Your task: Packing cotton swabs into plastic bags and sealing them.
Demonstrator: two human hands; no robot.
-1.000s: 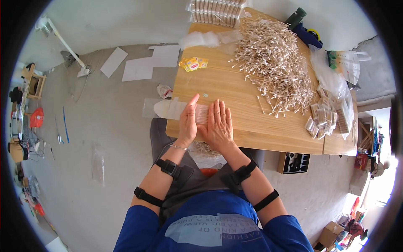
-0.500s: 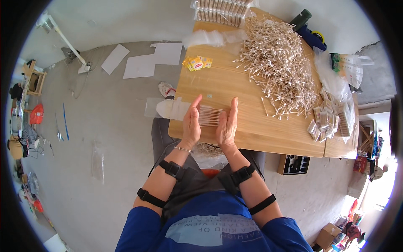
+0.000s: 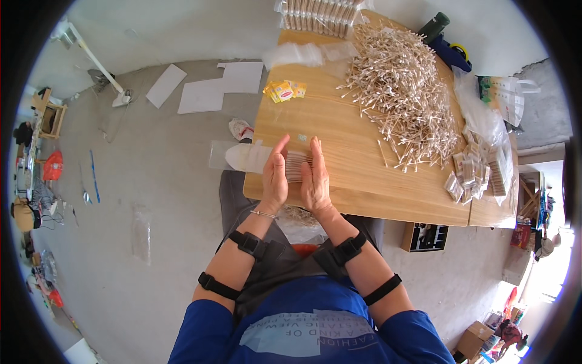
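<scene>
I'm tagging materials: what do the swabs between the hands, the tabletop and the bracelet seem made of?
Swabs: probably wooden sticks, matte, given their thin pale-tan lines; tips unclear.
Tabletop: wood or wood-look laminate, satin, given its grain.
Bracelet: likely metal, polished, given its silvery shine.

Blue short-sleeved shirt [image 3: 303,294] with pale print [image 3: 282,337] is filling bottom centre, black buckled straps [image 3: 247,242] are banding both forearms [image 3: 221,261], silvery bangle [image 3: 264,214] is circling left wrist [image 3: 268,205], grey trousers [image 3: 233,195] are showing mid-frame

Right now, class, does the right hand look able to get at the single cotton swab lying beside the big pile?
Probably yes: only wooden tabletop shows between the right hand, beside the row of swabs, and the single cotton swab to its right.
</scene>
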